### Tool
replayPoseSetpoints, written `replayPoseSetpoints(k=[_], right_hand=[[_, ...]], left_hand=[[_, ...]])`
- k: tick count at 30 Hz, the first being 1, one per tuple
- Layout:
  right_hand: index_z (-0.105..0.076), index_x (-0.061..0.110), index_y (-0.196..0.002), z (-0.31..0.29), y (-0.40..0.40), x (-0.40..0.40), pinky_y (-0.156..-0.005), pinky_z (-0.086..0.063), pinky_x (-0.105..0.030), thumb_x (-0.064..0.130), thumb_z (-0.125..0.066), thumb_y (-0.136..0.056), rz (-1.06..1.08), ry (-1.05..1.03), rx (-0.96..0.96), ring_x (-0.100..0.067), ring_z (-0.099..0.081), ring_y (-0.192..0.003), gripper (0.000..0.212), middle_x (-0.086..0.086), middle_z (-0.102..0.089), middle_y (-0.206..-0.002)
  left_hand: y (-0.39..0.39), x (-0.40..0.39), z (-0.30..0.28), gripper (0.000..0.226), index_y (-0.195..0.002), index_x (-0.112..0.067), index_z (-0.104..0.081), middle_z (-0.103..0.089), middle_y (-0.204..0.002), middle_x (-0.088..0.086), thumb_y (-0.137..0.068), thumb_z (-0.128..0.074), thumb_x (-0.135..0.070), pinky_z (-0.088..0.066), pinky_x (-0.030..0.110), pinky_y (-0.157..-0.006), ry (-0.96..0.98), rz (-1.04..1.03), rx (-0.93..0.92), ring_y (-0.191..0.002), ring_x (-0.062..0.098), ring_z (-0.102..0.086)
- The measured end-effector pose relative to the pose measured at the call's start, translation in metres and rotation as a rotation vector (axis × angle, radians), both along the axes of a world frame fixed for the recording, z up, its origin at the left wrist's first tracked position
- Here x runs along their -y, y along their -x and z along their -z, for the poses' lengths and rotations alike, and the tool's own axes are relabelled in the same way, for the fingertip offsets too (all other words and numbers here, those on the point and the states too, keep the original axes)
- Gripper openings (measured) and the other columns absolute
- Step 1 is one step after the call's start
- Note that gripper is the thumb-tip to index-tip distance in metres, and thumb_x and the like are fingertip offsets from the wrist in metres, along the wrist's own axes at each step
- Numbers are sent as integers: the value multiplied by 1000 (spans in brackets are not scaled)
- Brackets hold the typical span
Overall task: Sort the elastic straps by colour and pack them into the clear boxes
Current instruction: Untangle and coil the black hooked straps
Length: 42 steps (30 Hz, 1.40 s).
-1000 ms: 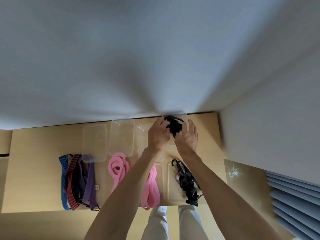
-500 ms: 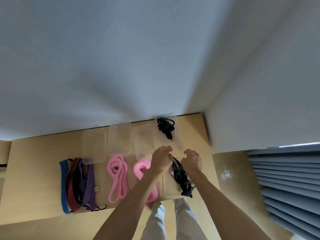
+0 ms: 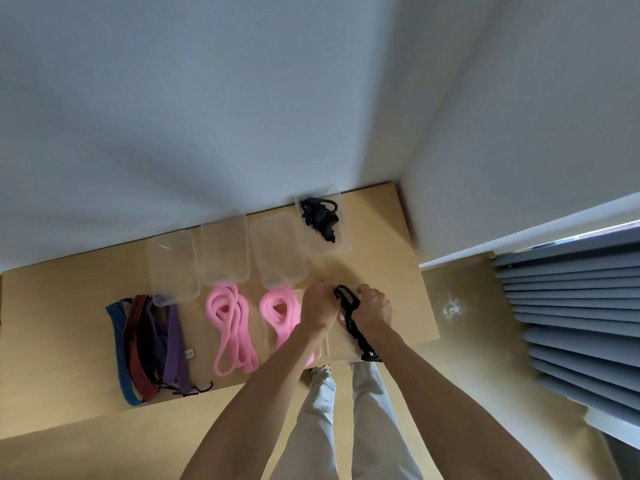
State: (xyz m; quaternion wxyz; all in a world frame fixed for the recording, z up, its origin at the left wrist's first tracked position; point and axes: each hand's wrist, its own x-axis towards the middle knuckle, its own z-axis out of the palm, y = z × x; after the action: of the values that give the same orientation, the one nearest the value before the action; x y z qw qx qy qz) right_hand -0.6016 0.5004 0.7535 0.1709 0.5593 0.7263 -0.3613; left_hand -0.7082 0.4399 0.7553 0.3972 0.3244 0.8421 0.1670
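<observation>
A black strap is gripped near its hook end by both hands: left hand & right hand, fingers curled round it, prob. so it can be bunched up for packing. It lies on the table over a clear lid. One black strap is already packed in the far-right box, the likely destination; pink straps are left in front of empty boxes

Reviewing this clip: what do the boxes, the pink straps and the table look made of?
Boxes: clear, glossy plastic by the look; the table shows through their walls.
Pink straps: probably soft rubber or foam tubing, matte and rounded, lying in limp loops; the look leaves it open.
Table: light wood or wood-look laminate, smooth and matt; grain too faint to tell.
</observation>
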Motion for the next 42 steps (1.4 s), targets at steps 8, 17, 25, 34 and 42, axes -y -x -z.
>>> replayPoseSetpoints(k=[8, 17, 25, 34, 42], right_hand=[[-60, 14, -65, -19, 4, -12, -59, -41, -25, 19, -64, -85, 140, 41, -73, -27, -56, -68, 21, -4, -58, -67], [-57, 12, -89, -101, 36, -33, -72, -36, -29, 18, -59, -87, -72, 37, -336, -24, -54, -87, 6, -5, -60, -92], [-60, 22, -79, -207, 54, -29, -64, -49, -34, 14, -65, -78, -126, -67, -471, -24, -57, -75, 10, -7, -63, -81], [-70, 14, -98, -280, 65, -17, -64, -51, -31, 11, -73, -71, -202, -300, -517, -21, -62, -77, 27, -3, -70, -87], [-64, 25, -114, -319, 48, -15, -85, -55, -37, 21, -81, -75, 9, 144, -1103, -28, -70, -96, 43, -2, -75, -100]], left_hand=[[3, 10, -10, 24, -103, -3, -70, -66, -114, 13, -99, -47, -9, -50, 33, -89, -17, 90, -59, -105, 25, -62], [41, 0, -98, 56, -151, -15, -41, -56, -131, 8, -98, -58, -16, -52, 39, -87, -390, 11, -207, -103, 25, -63], [83, 3, -197, 23, -116, -10, -72, -71, -103, 5, -94, -63, -12, -52, 35, -81, -613, 7, -250, -83, 20, -64], [106, 29, -253, 29, -97, -7, -75, -70, -81, 15, -92, -47, 0, -48, 45, -71, -486, 278, -268, -76, 33, -62], [102, 51, -299, 25, -94, -10, -69, -71, -75, 2, -99, -45, -3, -45, 18, -55, -829, -92, 57, -53, 17, -59]])
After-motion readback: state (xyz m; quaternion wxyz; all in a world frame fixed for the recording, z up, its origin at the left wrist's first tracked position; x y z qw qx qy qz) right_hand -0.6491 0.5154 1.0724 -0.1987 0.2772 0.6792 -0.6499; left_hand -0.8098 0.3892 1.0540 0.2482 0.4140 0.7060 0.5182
